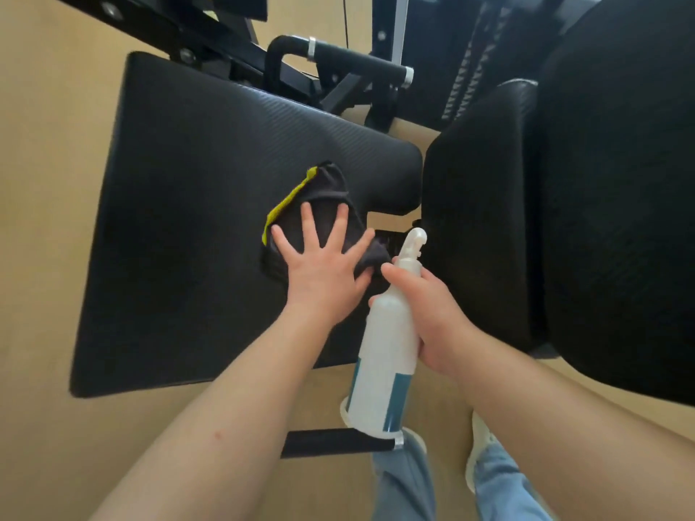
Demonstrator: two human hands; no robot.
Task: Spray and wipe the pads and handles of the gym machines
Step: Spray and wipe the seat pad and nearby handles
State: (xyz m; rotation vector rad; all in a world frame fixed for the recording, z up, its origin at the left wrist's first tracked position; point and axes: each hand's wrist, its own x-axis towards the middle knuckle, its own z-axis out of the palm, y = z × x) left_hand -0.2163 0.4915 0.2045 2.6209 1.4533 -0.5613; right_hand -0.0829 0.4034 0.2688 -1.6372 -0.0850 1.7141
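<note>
On the pad (pixel 188 182), the left grip (pixel 319 272) lies flat and splayed, pressing the cloth (pixel 327 186); the right grip (pixel 432 317) clasps the bottle (pixel 383 355). Best: even pressure, overlapping strokes to every edge.

This is looking like a gym: a wide black seat pad (pixel 188 227) in ribbed vinyl is sitting on a bolted black steel frame (pixel 161 26), and a tall back pad (pixel 620 189) is standing just beside its right edge. A bent handle (pixel 357 60) with a foam grip and chrome collars is sticking out beyond the pad's far edge, a second grip bar (pixel 331 442) is showing below its near edge, and tan flooring (pixel 41 220) is running underneath.
</note>
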